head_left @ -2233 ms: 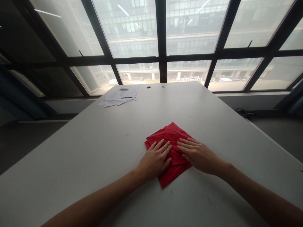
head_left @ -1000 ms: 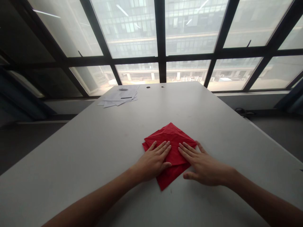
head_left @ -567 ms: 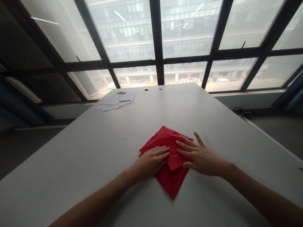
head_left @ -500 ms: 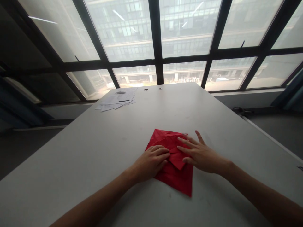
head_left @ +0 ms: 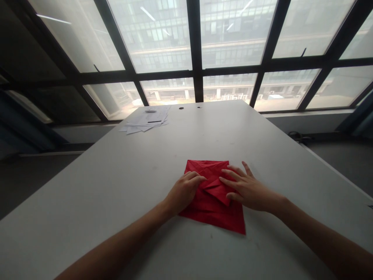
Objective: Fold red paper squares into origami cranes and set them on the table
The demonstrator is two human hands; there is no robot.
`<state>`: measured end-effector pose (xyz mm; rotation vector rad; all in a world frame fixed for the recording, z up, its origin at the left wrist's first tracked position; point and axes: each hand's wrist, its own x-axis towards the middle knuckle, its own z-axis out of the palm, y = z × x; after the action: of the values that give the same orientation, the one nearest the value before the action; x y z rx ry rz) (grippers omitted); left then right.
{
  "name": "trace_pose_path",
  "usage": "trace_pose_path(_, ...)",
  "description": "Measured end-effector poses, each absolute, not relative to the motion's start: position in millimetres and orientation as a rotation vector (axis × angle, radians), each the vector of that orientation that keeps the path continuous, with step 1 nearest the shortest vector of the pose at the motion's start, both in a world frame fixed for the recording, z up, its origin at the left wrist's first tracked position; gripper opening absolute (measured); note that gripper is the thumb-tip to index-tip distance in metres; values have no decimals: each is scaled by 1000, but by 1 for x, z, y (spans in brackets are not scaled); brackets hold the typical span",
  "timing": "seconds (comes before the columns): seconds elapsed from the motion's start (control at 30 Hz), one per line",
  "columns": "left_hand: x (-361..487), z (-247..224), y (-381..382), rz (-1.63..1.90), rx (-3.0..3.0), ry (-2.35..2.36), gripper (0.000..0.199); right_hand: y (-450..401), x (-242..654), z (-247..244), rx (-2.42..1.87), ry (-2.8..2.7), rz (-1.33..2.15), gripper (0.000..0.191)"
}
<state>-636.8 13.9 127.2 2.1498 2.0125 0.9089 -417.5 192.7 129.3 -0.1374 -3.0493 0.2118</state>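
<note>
A folded red sheet (head_left: 214, 217) lies on the white table in front of me, creased, with a pointed flap turned over its middle. Whether it is paper or cloth I cannot tell. My left hand (head_left: 186, 190) is closed at the sheet's left side, its fingers and thumb pressed together on the folded layers. On the right part, my right hand (head_left: 244, 186) lies spread, fingertips resting on the red surface and thumb beside the flap. The left hand covers part of the sheet's left edge.
The long white table (head_left: 140, 171) reaches toward large dark-framed windows. Several loose white papers (head_left: 145, 120) lie at its far left, with a small dark strip on top. Two small holes are near the far edge. A dark cable (head_left: 298, 136) sits beyond the right side.
The red sheet has turned slightly, its upper edge now more level. My left hand's fingers have drawn together at its left side. My right hand stays almost in place.
</note>
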Motion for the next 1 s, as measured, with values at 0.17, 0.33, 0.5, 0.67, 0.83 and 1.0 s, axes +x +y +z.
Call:
trace_pose_path(0.17,-642,129,13,660,2462,1856,27,195,-417,126,-131,-3050,218,63)
trace_pose_path(0.33,-645,127,12,535,2505,1850,29,196,-417,125,-150,-3053,224,64)
trace_pose_path(0.5,-643,128,10,606,2462,1857,33,194,-418,126,-166,-3045,214,63)
trace_pose_path(0.67,-638,140,9,484,2547,1671,52,194,-417,127,-161,-3043,224,62)
trace_pose_path(0.83,-640,146,7,304,2504,1498,62,198,-416,130,-182,-3076,255,64)
trace_pose_path(1.0,-643,145,8,421,2485,1584,57,199,-416,131,-200,-3085,278,64)
